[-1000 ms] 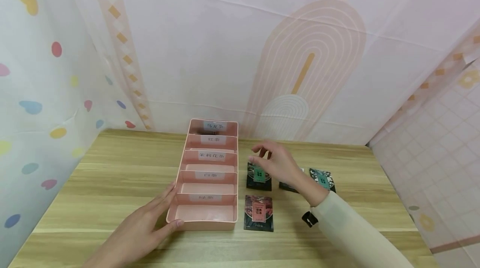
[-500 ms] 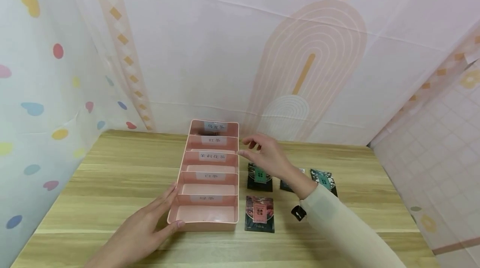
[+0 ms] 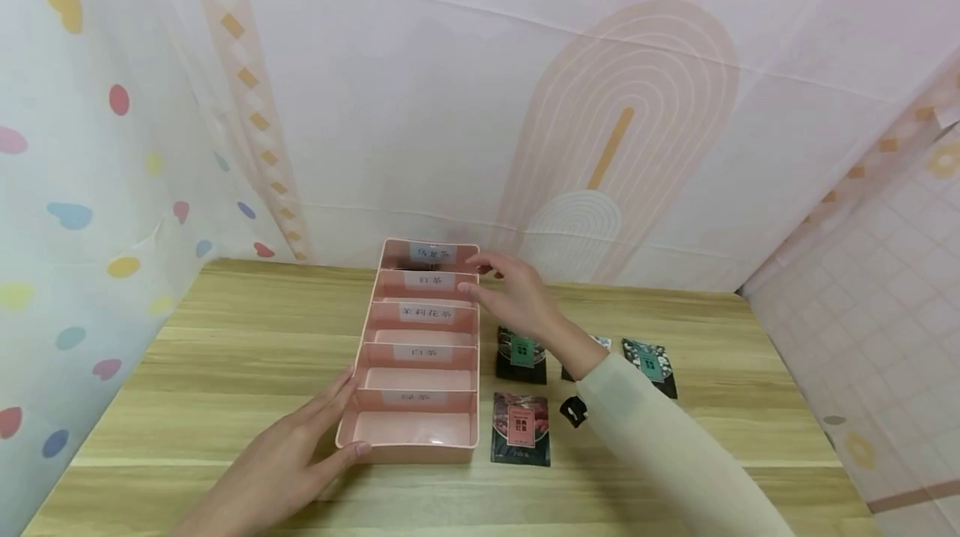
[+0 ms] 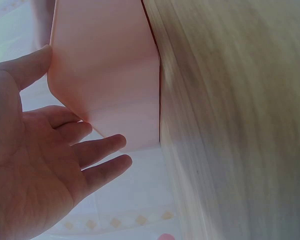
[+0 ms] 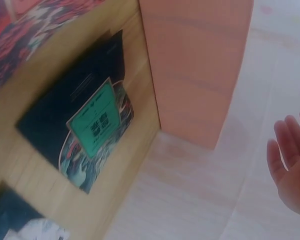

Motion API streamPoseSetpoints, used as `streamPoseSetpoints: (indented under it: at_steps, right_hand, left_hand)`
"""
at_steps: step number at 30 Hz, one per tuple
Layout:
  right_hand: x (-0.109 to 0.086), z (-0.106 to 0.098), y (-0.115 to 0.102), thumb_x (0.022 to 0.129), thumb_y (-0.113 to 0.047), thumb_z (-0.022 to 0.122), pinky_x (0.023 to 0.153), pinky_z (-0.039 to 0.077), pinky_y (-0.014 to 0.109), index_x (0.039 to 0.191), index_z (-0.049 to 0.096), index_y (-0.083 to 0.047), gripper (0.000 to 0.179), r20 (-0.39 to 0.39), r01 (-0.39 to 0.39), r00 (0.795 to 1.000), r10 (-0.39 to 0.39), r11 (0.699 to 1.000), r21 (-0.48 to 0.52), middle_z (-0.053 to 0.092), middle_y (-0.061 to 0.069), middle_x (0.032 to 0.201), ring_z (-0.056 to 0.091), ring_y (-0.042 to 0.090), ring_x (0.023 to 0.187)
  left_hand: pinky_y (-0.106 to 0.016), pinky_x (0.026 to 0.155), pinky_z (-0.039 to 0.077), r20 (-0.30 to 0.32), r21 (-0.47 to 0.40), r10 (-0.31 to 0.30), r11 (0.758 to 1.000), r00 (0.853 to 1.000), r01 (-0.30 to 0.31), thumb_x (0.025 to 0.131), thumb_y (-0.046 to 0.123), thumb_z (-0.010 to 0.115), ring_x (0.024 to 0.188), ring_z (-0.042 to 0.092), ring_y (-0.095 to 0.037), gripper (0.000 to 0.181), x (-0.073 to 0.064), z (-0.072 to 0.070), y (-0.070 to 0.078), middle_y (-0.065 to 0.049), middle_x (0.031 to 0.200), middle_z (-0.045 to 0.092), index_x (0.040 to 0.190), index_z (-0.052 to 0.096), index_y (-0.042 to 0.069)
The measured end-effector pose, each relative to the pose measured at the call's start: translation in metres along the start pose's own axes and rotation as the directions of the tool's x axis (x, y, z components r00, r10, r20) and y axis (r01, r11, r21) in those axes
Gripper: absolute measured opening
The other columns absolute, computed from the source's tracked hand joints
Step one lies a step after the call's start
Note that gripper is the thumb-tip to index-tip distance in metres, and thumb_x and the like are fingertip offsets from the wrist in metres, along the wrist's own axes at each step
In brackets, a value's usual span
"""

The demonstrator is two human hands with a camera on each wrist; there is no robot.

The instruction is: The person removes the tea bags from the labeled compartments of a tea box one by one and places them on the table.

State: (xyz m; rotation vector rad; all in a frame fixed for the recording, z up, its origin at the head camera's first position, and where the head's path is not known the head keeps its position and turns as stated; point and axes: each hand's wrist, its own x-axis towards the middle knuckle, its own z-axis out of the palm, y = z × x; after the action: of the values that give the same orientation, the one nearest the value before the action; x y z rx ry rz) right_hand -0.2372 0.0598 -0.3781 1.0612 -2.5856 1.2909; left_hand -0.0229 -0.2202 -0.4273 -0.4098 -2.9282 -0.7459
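A long pink divided box (image 3: 420, 454) with labelled compartments stands on the wooden table. My left hand (image 3: 281, 449) rests against its near left corner, thumb on the front wall and fingers along the side. In the left wrist view the fingers of the left hand (image 4: 45, 155) are nearly straight. Over the box's right rim, by the two far compartments, hovers my right hand (image 3: 517, 295) with loosely bent fingers and nothing visible in it. Something dark lies in the farthest compartment. Right of the box lie a green-labelled sachet (image 3: 521, 356) and a red-labelled sachet (image 3: 520, 430).
Farther right lies another sachet (image 3: 650, 367) with a teal label. A sachet (image 3: 602, 343) beside it is partly hidden by my right forearm. A black object (image 3: 574, 411) shows at my right sleeve. Printed cloth (image 3: 420, 128) hangs behind the table.
My right hand has moved left and away from me, from above the green-labelled sachet to the box's far right rim. My left hand and the box have stayed in place.
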Motion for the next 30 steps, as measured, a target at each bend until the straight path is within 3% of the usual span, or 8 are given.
streamPoseSetpoints:
  at_steps: [12,20,30]
  right_hand:
    - [0.022,0.02,0.01,0.098,-0.015,0.076,0.102,0.052,0.053,0.135,0.066,0.001,0.042,0.021,-0.017,1.0,0.016,0.998,0.064,0.066,0.021,0.134,0.063,0.037,0.122]
    - [0.036,0.036,0.017,0.101,-0.021,0.073,0.107,0.051,0.048,0.146,0.058,0.0,0.052,0.089,-0.071,0.994,0.069,0.997,0.023,0.061,0.018,0.144,0.059,0.033,0.131]
    - [0.053,0.053,0.017,0.1,-0.023,0.074,0.119,0.039,0.04,0.152,0.053,-0.003,0.06,0.138,-0.118,0.982,0.126,0.991,-0.065,0.053,0.014,0.155,0.048,0.029,0.145]
  left_hand:
    - [-0.058,0.104,0.05,0.001,0.0,0.009,1.0,1.0,-0.009,0.099,0.047,0.071,0.138,0.055,-0.037,0.077,0.001,0.001,0.001,-0.01,0.166,0.039,0.157,0.046,0.004]
    - [-0.054,0.099,0.054,-0.029,0.022,0.038,0.999,0.999,-0.037,0.099,0.045,0.072,0.133,0.06,-0.034,0.076,-0.002,0.002,-0.001,-0.01,0.165,0.041,0.159,0.045,0.005]
    - [-0.055,0.098,0.054,-0.036,0.024,0.043,0.999,0.998,-0.042,0.098,0.045,0.073,0.132,0.06,-0.034,0.076,-0.003,0.004,-0.004,-0.012,0.164,0.043,0.157,0.047,0.003]
